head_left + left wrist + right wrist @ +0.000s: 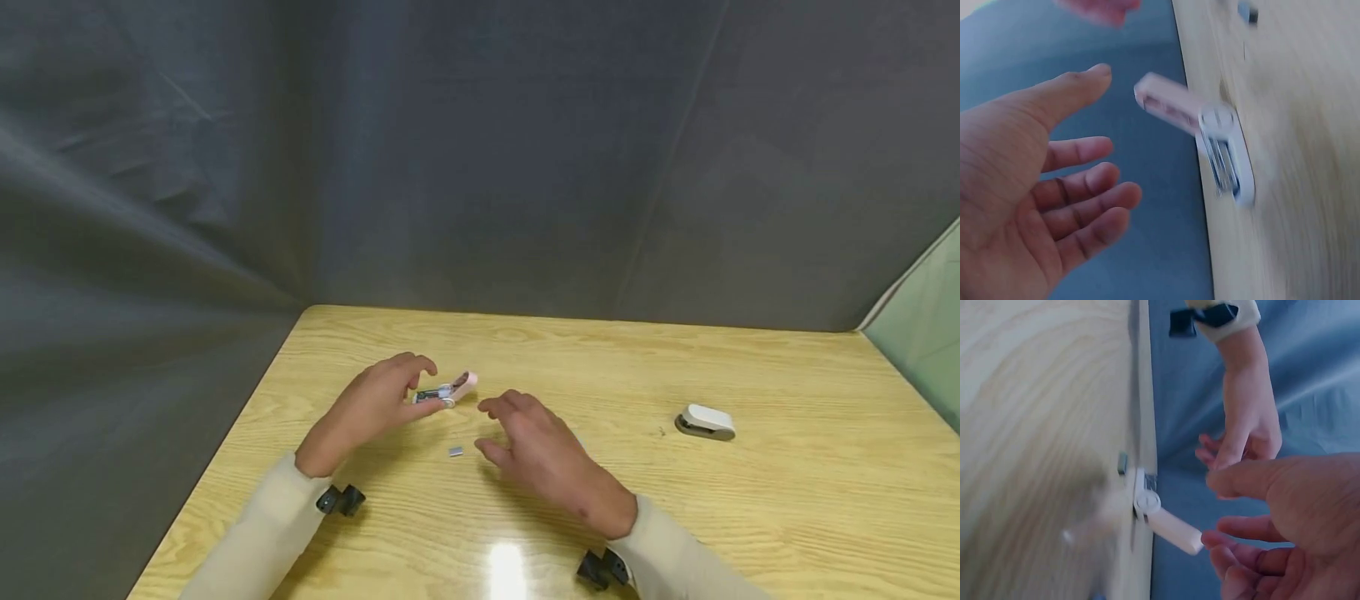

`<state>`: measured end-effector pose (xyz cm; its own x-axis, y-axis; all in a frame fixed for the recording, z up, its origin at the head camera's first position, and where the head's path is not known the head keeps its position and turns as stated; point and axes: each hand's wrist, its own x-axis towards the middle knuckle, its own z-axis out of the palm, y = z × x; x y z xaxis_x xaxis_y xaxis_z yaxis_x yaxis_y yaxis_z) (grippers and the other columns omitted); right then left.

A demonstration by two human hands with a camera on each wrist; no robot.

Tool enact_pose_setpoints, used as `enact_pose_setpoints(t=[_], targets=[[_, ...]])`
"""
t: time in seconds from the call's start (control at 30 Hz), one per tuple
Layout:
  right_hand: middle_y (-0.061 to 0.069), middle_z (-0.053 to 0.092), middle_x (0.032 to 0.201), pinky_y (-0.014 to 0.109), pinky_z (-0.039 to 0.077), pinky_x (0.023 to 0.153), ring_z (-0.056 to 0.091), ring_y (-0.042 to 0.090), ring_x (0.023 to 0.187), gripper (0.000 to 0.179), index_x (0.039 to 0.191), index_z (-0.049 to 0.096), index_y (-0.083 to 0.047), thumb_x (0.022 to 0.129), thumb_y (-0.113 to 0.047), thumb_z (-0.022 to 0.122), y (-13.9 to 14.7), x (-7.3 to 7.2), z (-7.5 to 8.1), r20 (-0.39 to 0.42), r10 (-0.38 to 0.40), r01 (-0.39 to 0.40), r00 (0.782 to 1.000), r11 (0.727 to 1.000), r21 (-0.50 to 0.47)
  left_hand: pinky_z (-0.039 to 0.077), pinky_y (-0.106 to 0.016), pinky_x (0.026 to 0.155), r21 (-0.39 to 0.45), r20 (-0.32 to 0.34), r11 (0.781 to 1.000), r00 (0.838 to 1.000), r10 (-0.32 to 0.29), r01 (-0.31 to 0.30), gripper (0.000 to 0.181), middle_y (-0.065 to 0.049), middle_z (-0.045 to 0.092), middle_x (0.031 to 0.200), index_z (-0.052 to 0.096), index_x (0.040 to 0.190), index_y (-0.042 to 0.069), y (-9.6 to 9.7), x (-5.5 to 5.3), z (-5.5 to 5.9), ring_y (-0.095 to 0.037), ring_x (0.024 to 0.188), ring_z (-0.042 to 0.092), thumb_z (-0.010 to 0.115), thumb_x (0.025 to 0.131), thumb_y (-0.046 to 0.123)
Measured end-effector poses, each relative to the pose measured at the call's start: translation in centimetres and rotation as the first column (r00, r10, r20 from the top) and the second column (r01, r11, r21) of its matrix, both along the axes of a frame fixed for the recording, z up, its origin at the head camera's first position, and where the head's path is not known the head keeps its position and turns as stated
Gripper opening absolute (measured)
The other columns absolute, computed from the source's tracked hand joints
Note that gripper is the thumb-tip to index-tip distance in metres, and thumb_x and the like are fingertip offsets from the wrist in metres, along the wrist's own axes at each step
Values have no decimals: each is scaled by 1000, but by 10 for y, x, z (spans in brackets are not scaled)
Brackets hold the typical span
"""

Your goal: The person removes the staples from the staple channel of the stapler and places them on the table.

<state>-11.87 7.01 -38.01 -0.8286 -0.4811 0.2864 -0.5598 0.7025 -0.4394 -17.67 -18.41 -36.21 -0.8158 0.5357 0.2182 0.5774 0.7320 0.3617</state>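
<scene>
A small pink-and-white stapler (pixel 463 383) stands on the table with its top arm swung up, baring the metal channel. My left hand (pixel 382 392) hovers beside it, thumb and fingers spread; the left wrist view shows a gap between that hand and the stapler (pixel 1217 134). To the stapler's right is my right hand (pixel 536 442), its fingers loosely bent and holding nothing. In the right wrist view, the stapler's raised arm (pixel 1174 531) points towards my right fingertips. A small grey block, looking like a staple strip (pixel 456 452), lies between the hands.
A second stapler, white over grey (pixel 705 422), lies on the right of the wooden table (pixel 795 500). A tiny thin scrap (pixel 662 432) is beside it. Dark cloth (pixel 480 167) hangs behind the table and along its left side.
</scene>
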Motion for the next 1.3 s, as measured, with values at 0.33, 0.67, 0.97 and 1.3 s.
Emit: enact_pose_setpoints(t=[0.33,0.67,0.97,1.3], targets=[[8,61,121,42,55,80,61,28,107,64,134,62,-2,85,-35,87,49,3,-4,-48,-79,85,996,987,135,50,-27,64,-34,35,987,987,-154,155,39,-3,67,108,69,122,11,35,24,-3,-19,87,66,77,95,38],[12,62,114,41,55,79,62,25,94,62,129,64,1,82,-29,90,82,-1,-14,-1,11,-11,1000,993,114,35,-48,112,-174,89,949,964,-249,261,41,3,70,98,76,118,10,85,16,-11,-2,80,59,80,91,41],[0,63,106,33,54,74,61,11,88,37,117,72,-8,87,-24,86,85,-5,-19,27,118,-120,993,986,118,34,-18,55,-183,189,926,936,-297,331,24,10,46,67,75,92,12,108,12,-22,-3,58,38,82,90,35],[-8,64,89,32,52,67,59,8,78,20,97,73,-15,84,-14,88,81,-6,-24,0,130,-129,991,981,148,31,-18,52,-104,251,926,910,-330,364,21,11,49,63,65,78,19,124,8,-32,-2,54,37,81,91,19]])
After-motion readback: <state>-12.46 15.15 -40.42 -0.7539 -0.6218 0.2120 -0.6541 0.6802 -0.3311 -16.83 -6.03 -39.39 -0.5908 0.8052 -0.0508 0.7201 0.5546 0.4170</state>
